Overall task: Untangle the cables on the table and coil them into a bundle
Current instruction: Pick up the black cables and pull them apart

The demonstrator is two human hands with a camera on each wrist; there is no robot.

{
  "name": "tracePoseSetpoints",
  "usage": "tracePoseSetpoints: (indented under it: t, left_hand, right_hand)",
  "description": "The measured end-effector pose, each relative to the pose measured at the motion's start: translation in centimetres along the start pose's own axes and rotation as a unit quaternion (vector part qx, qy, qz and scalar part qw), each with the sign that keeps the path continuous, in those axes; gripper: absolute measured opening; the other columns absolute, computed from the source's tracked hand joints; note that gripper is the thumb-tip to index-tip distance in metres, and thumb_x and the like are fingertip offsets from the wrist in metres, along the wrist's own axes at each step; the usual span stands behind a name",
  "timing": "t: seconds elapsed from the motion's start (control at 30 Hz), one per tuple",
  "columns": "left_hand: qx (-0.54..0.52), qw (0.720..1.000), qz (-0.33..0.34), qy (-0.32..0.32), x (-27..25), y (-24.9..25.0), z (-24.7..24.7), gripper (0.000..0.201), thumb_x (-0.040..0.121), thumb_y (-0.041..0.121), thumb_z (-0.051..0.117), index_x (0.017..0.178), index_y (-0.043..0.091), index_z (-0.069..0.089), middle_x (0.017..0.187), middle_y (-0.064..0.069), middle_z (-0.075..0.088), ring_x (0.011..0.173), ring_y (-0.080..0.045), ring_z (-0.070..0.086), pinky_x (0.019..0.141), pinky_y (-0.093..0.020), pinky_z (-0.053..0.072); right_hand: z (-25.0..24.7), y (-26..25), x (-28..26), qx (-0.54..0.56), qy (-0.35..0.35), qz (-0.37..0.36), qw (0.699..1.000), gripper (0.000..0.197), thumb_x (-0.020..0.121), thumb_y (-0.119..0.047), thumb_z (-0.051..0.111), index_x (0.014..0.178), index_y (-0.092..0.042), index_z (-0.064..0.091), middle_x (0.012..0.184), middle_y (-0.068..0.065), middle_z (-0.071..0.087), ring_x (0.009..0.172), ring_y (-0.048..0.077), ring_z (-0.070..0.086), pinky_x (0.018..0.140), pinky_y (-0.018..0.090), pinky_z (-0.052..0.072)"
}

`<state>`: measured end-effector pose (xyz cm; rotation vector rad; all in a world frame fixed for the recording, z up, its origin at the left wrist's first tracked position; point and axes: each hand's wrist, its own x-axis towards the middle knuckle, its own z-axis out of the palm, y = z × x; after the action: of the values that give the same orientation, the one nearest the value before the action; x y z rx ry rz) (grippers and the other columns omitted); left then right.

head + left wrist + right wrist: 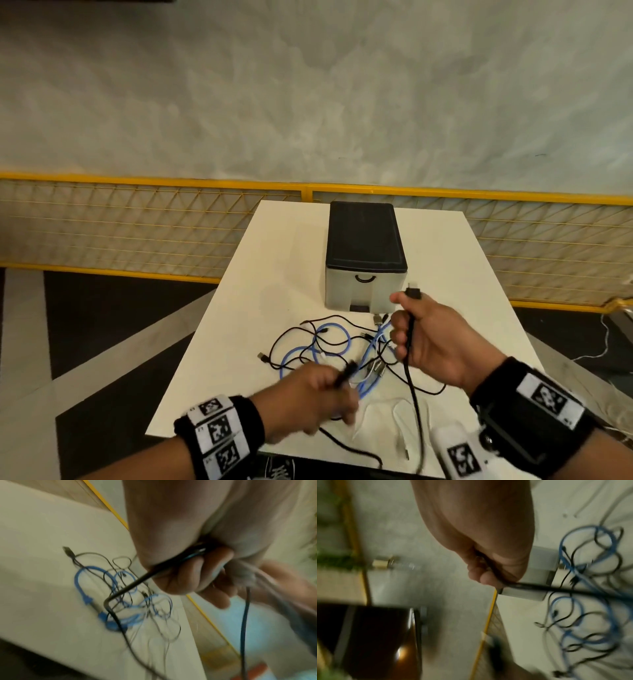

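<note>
A tangle of thin black and blue cables lies in the middle of the white table. My right hand is raised above it and grips a thick black cable near its plug, which sticks up past the thumb. The cable hangs down toward the table's front edge. My left hand, blurred by motion, grips another stretch of black cable in its fist, over the near side of the tangle. Blue loops show beside the right hand in the right wrist view.
A grey drawer box with a black lid stands behind the cables. White cables lie near the table's front edge. A yellow mesh fence runs behind the table. Dark floor lies to the left.
</note>
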<state>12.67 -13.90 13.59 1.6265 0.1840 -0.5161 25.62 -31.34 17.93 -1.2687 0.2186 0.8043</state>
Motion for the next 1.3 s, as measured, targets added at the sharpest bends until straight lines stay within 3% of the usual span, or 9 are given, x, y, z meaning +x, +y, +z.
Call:
tracePoseSetpoints:
  t: [0.17,0.23,0.3,0.4,0.57,0.67,0.8,1.03,1.3]
  left_hand:
    - [-0.229,0.963,0.037,0.135,0.3,3.0,-4.8,0.035,0.090,0.039,0.055,0.070,0.013,0.068,0.059,-0.004,0.054,0.035,-0.008,0.030,0.041,-0.017,0.020]
    - [-0.249,0.958,0.037,0.136,-0.3,4.5,-6.5,0.045,0.097,0.040,0.046,0.068,0.013,0.067,0.057,-0.006,0.055,0.030,-0.008,0.029,0.039,-0.014,0.022]
    - [-0.279,0.952,0.034,0.118,-1.1,5.4,-7.9,0.046,0.095,0.043,0.044,0.069,0.013,0.066,0.055,-0.007,0.055,0.027,-0.007,0.027,0.037,-0.012,0.023]
    - [-0.318,0.946,0.034,0.052,-2.7,5.5,-9.9,0.036,0.092,0.041,0.048,0.082,0.011,0.066,0.055,-0.008,0.055,0.025,-0.004,0.028,0.035,-0.010,0.027]
    - [-0.295,0.953,0.050,-0.051,-4.6,4.1,-10.8,0.030,0.073,0.019,0.083,0.093,0.003,0.067,0.057,-0.012,0.054,0.027,-0.003,0.036,0.034,-0.015,0.039]
    - [-0.306,0.950,0.064,0.007,-4.0,3.4,-9.9,0.038,0.065,0.029,0.088,0.083,0.002,0.069,0.050,-0.010,0.053,0.026,-0.006,0.034,0.036,-0.017,0.038]
    - [-0.366,0.921,0.076,0.105,-2.8,3.6,-10.0,0.029,0.072,0.035,0.073,0.068,0.007,0.068,0.048,-0.009,0.051,0.031,-0.013,0.038,0.040,-0.020,0.037]
    - [-0.369,0.913,0.089,0.146,-2.5,3.5,-11.6,0.049,0.087,0.041,0.044,0.062,0.007,0.068,0.049,-0.014,0.057,0.039,-0.023,0.048,0.045,-0.025,0.041]
    - [-0.390,0.891,0.083,0.216,-1.5,2.6,-13.5,0.040,0.084,0.039,0.050,0.063,0.008,0.065,0.056,-0.010,0.055,0.042,-0.019,0.046,0.044,-0.024,0.037]
  right_hand:
    - [-1.5,5.9,-1.7,-0.299,-0.091,0.074,0.947,0.026,0.098,-0.039,0.045,0.097,-0.018,0.059,0.070,0.002,0.056,0.063,0.015,0.054,0.060,0.027,0.045]
    - [-2.7,7.9,-1.8,-0.495,-0.138,0.033,0.857,0.026,0.096,-0.042,0.048,0.093,-0.018,0.057,0.077,-0.005,0.054,0.067,0.004,0.050,0.062,0.015,0.041]
    - [-4.1,9.2,-1.5,-0.639,-0.188,-0.018,0.745,0.024,0.095,-0.043,0.049,0.093,-0.021,0.058,0.092,-0.012,0.058,0.078,-0.011,0.052,0.086,0.016,0.042]
    - [-5.0,10.6,-0.1,-0.725,-0.216,0.037,0.653,0.018,0.095,-0.043,0.045,0.094,-0.035,0.062,0.137,-0.003,0.056,0.133,0.016,0.045,0.116,0.042,0.024]
    - [-2.2,8.4,2.5,-0.729,-0.184,-0.018,0.659,0.025,0.083,-0.056,0.053,0.087,-0.035,0.066,0.119,-0.006,0.066,0.114,0.015,0.060,0.097,0.034,0.045]
    - [1.9,6.7,5.2,-0.690,-0.195,-0.106,0.689,0.044,0.074,-0.067,0.056,0.090,-0.028,0.068,0.092,-0.008,0.070,0.086,0.009,0.065,0.080,0.033,0.053]
    - [8.7,8.6,11.2,-0.705,-0.107,-0.207,0.670,0.037,0.089,-0.047,0.046,0.092,-0.016,0.066,0.097,0.004,0.070,0.094,0.025,0.064,0.073,0.033,0.046]
    - [12.9,13.3,17.3,-0.799,-0.089,-0.153,0.574,0.035,0.092,-0.034,0.046,0.111,-0.012,0.065,0.118,0.011,0.066,0.112,0.033,0.062,0.090,0.038,0.050]
    - [12.0,15.4,18.5,-0.857,-0.112,-0.178,0.470,0.028,0.091,-0.021,0.047,0.112,-0.013,0.062,0.117,0.010,0.062,0.110,0.033,0.057,0.093,0.043,0.044]
